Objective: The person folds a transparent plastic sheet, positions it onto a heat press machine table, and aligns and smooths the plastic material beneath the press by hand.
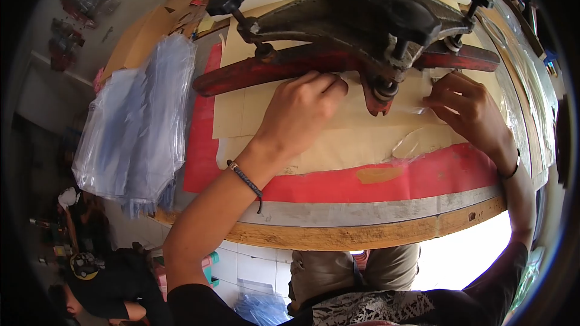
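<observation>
My left hand (307, 105) is closed, its fingers curled down by the lower edge of a long red bar (272, 69); the fingertips are hidden. To the right of the bar's centre, my right hand (466, 107) pinches the edge of a clear plastic sheet (412, 110). That sheet lies between the hands on tan paper (260, 111), partly under the bar. Above both hands stands a dark metal press head (356, 15) with black knobs, joined to the bar. A small clear plastic scrap (408, 145) rests on the paper nearer to me.
A thick stack of clear plastic sheets (136, 133) overhangs the table's left side. Red sheeting (290, 188) lies under the paper, above the wooden table edge (338, 238). More plastic sheets (513, 66) line the right. Another person (115, 284) is at lower left.
</observation>
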Action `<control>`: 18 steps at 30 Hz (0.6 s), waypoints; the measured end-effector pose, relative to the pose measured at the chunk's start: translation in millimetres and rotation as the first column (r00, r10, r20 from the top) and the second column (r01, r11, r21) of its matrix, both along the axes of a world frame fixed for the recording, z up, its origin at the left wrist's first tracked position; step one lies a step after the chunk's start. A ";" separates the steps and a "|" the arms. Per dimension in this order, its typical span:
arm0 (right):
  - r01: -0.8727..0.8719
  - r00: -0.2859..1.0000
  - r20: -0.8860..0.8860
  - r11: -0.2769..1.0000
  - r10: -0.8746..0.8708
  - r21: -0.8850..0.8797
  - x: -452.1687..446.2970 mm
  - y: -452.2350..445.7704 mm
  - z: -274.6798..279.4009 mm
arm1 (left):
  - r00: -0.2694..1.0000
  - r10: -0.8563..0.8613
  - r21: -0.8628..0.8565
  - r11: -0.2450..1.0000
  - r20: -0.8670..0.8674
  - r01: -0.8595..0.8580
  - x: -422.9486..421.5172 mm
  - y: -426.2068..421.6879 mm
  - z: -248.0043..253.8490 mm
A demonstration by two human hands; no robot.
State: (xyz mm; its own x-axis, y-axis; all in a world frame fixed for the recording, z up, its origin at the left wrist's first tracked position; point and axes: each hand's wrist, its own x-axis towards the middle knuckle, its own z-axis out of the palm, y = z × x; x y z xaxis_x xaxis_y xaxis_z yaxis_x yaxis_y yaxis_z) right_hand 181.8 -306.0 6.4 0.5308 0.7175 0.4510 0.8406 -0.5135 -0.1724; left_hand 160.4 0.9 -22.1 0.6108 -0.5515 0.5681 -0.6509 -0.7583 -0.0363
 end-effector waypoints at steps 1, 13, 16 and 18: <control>0.001 1.000 0.001 1.000 -0.001 -0.004 -0.5 0.6 0.8 | 1.000 0.010 0.007 1.000 -0.011 -0.010 -1.0 -0.6 1.0; -0.002 1.000 -0.007 1.000 0.002 0.007 -2.5 3.6 1.9 | 1.000 0.028 0.058 0.998 -0.011 -0.027 -6.5 -5.3 3.8; 0.014 1.000 -0.003 1.000 -0.014 0.009 -2.8 3.9 1.2 | 0.999 0.031 0.067 0.997 -0.008 -0.031 -6.6 -5.7 2.8; 0.029 0.999 -0.015 1.000 -0.029 0.007 -3.0 3.8 0.8 | 1.000 0.025 0.060 0.998 0.002 -0.026 -5.7 -5.4 2.8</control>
